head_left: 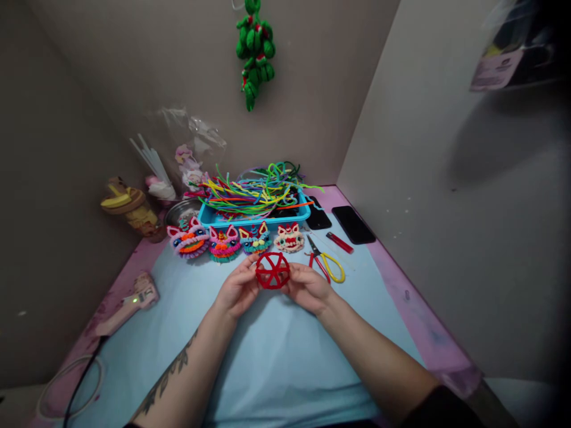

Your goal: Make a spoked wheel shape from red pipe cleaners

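Between my two hands is a red wheel-shaped frame (273, 271), a fuzzy ring with several spokes that looks made of pipe cleaners. My left hand (241, 286) pinches its left edge, and my right hand (308, 286) grips the right edge. The ring is held up above the blue cloth (285, 356), facing me. Just beyond my hands stand several colourful animal-face crafts: a purple one (189, 239), a pink one (223, 242), a teal one (256, 239) and a cream one (289, 238). Close to my right hand lie pliers with red and yellow handles (332, 267).
A blue tray (254, 223) heaped with pipe cleaners (263, 193) is at the back. Two phones (353, 224) and a red lighter (339, 242) lie right. On the left are a glue gun (131, 306) with its cable, a metal bowl (181, 209) and a yellow-lidded cup (134, 211).
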